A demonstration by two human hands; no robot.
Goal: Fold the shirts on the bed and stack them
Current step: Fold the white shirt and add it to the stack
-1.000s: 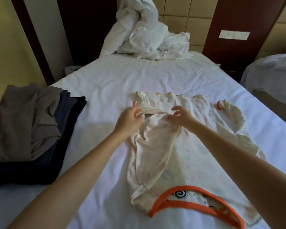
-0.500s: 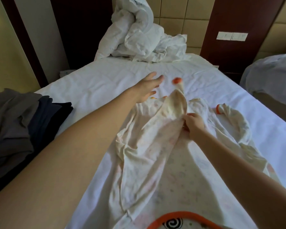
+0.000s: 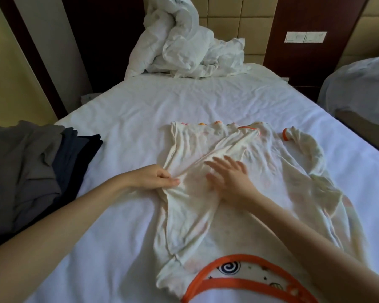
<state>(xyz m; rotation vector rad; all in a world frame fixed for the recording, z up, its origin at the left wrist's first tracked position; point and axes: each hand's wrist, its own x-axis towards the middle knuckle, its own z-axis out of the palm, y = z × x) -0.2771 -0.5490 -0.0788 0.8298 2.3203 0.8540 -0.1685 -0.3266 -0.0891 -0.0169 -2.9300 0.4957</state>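
Where the white bed (image 3: 140,119) meets the left edge of the frame, you see a pile of grey and navy shirts (image 3: 31,171) stacked one on another. Just right of it, at centre left, your left hand (image 3: 155,178) pinches a gathered fold at the left edge of a cream shirt (image 3: 206,215) between thumb and curled fingers. This shirt lies spread across the middle of the bed, its left side folded inward and its orange collar (image 3: 239,283) at the bottom of the frame, nearest you. Above it, at top centre, a crumpled white duvet (image 3: 188,49) is heaped against the headboard. Your right hand (image 3: 230,176) lies flat on the shirt just beside the left hand, fingers spread, gripping nothing. Further right, one sleeve with an orange cuff (image 3: 284,134) curves loosely over the sheet. At the right edge is part of a second bed (image 3: 359,88).
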